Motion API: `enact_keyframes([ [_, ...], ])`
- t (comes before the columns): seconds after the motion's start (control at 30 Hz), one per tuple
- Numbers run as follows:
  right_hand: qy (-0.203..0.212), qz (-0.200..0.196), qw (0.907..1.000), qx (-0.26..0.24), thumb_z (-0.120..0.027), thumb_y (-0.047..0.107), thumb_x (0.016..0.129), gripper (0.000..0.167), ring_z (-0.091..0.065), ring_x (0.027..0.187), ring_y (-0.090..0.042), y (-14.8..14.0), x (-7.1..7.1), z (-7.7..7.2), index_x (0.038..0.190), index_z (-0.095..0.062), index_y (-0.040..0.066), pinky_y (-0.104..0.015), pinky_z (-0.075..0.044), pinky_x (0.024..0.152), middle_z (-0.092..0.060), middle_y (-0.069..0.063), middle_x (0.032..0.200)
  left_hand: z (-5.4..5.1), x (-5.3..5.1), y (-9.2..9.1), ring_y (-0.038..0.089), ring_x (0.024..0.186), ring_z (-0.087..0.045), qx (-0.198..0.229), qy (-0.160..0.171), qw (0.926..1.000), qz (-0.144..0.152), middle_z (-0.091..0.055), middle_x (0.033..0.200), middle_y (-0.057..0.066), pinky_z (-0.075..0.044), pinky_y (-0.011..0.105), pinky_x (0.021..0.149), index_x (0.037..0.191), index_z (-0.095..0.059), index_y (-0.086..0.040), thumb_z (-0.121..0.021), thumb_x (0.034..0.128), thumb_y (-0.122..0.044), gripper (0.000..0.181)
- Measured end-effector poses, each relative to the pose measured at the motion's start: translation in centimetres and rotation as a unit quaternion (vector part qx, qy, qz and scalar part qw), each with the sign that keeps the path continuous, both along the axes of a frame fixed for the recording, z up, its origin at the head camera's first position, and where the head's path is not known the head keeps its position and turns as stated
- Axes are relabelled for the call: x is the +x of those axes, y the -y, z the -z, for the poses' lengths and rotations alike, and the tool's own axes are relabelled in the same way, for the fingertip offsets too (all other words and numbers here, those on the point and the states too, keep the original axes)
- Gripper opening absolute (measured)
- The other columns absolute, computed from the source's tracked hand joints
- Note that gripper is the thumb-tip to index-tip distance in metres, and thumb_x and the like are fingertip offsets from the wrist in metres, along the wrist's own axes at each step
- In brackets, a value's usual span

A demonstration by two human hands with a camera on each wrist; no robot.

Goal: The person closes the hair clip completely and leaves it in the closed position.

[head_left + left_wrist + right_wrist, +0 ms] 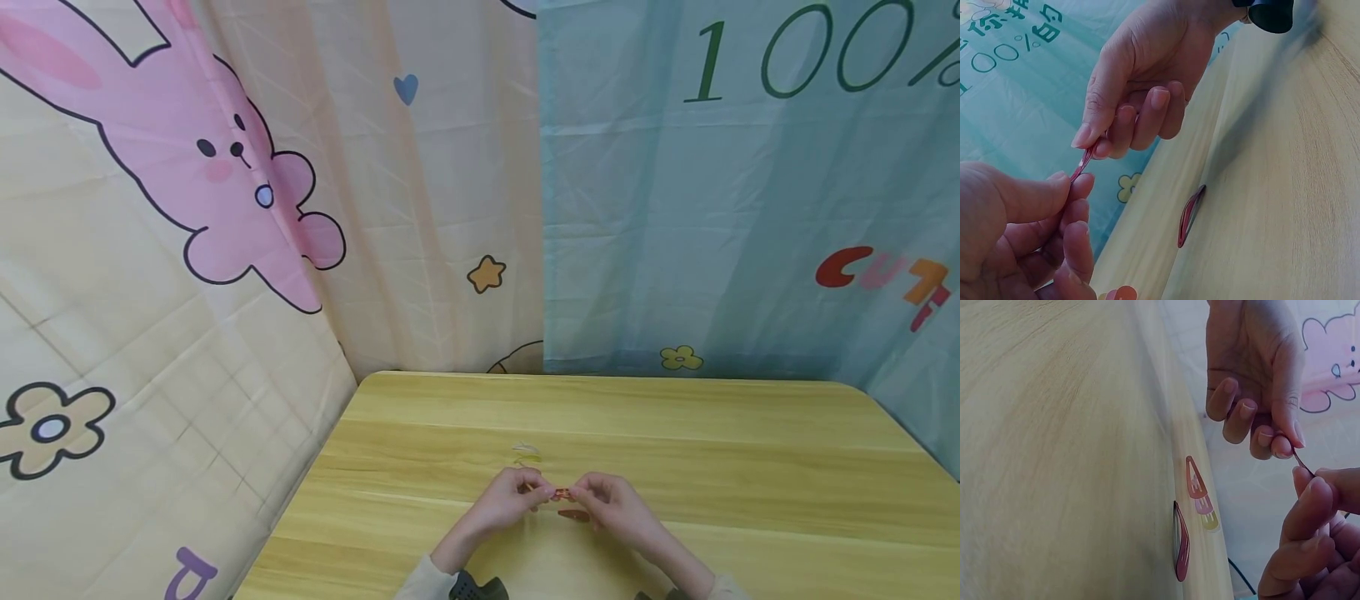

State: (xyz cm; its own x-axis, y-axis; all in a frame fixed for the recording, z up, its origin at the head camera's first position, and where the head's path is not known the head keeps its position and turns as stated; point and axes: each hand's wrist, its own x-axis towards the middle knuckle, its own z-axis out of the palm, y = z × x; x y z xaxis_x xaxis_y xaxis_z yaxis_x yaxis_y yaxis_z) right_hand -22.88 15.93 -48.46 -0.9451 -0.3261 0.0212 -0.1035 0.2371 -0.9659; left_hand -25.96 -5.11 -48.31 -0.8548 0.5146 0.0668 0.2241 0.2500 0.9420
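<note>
Printed curtains (442, 183), a pink rabbit (168, 142) creased along a fold and a green "100%" (798, 52) clipped by the frame's right edge, hang behind a pale wooden table (720, 450); above the tabletop, a person's left hand (510, 498) and right hand (613, 504) pinch opposite ends of a red hair clip (562, 494), thumb and forefinger pressed together on each side, the tips hiding its ends; the other fingers curl loosely toward the palms; whether the held clip is snapped closed or sprung is hard to make out; a second red clip (1181, 547) lies on the wood below; farther back rests a fan of overlapping clips (1196, 487), red, pink and yellow, partly covered by the left hand in the head view; rounded coloured shapes (1121, 294), cut off at the left wrist view's lower edge, cannot be identified.
</note>
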Motion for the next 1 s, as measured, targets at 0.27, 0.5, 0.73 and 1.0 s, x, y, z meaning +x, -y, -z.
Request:
enact_keyframes([
  [0.27,0.007,-0.001,0.9998,-0.020,-0.060,0.027,0.094,0.035,-0.043,0.050,-0.011,0.1,0.0,0.1,0.095,-0.062,-0.009,-0.022,-0.038,0.048,-0.046,-0.003,0.056,-0.1,0.1,0.1,0.010,0.069,-0.054,-0.002,-0.003,1.0000,-0.005,-0.059,0.081,-0.006,-0.043,0.023,0.060,0.086,-0.070,-0.005,-0.062,0.0928,-0.016,0.015],
  [0.5,0.017,-0.014,0.9984,-0.052,-0.059,0.021,0.095,0.035,-0.066,0.073,-0.031,0.1,-0.1,0.2,0.097,-0.060,-0.013,-0.021,-0.037,0.047,-0.048,-0.005,0.057,-0.3,0.2,0.0,0.009,0.066,-0.052,0.003,-0.004,0.9999,-0.010,-0.059,0.080,-0.004,-0.039,0.021,0.055,0.085,-0.069,-0.004,-0.062,0.0923,-0.014,0.014],
  [0.73,0.023,-0.017,0.9982,-0.053,-0.056,0.018,0.097,0.031,-0.065,0.079,-0.040,0.1,-0.1,0.1,0.097,-0.058,-0.013,-0.024,-0.043,0.056,-0.042,-0.002,0.053,-2.6,1.7,-0.4,0.010,0.066,-0.048,-0.007,-0.008,0.9997,-0.023,-0.058,0.079,0.001,-0.035,0.019,0.054,0.086,-0.067,0.004,-0.060,0.0928,-0.006,0.014],
  [1.0,0.031,-0.023,0.9977,-0.056,-0.057,0.022,0.096,0.033,-0.056,0.059,-0.027,0.0,-0.1,0.2,0.098,-0.058,-0.011,-0.027,-0.048,0.064,-0.042,-0.002,0.054,-2.7,1.7,-0.4,0.010,0.066,-0.048,-0.008,-0.011,0.9997,-0.019,-0.058,0.079,0.002,-0.035,0.019,0.055,0.086,-0.066,0.005,-0.059,0.0928,-0.005,0.014],
])
